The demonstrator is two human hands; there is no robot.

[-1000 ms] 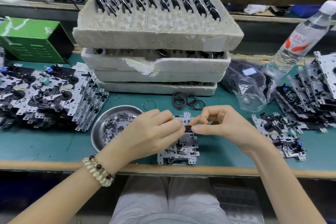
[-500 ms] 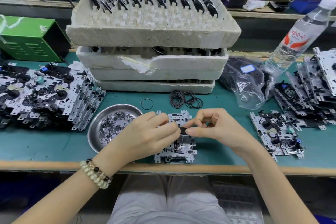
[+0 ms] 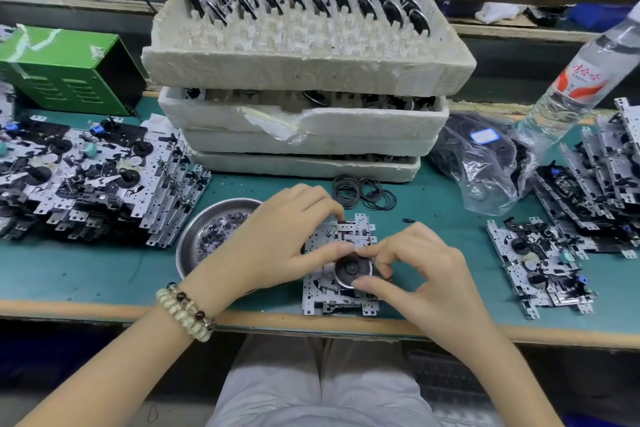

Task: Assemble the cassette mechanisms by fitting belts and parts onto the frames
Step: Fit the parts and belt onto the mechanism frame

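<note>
A metal cassette frame (image 3: 349, 232) lies flat near the table's front edge. A round black flywheel (image 3: 350, 270) sits on its middle. My left hand (image 3: 277, 239) rests over the frame's left side, thumb tip touching the flywheel's top rim. My right hand (image 3: 419, 270) pinches the flywheel's right edge between thumb and forefinger. A loose heap of black rubber belts (image 3: 363, 191) lies just behind the frame.
A steel dish (image 3: 194, 239) of small washers sits left of the frame. Stacked frames (image 3: 90, 180) lie far left and more mechanisms (image 3: 540, 267) right. Foam trays (image 3: 304, 69) of flywheels stand behind, with a plastic bag (image 3: 485, 163), a water bottle (image 3: 575, 80) and a green box (image 3: 65, 69).
Both hands have come down onto the frame; the flywheel they held edge-on above it now lies flat on the frame. The view has shifted slightly.
</note>
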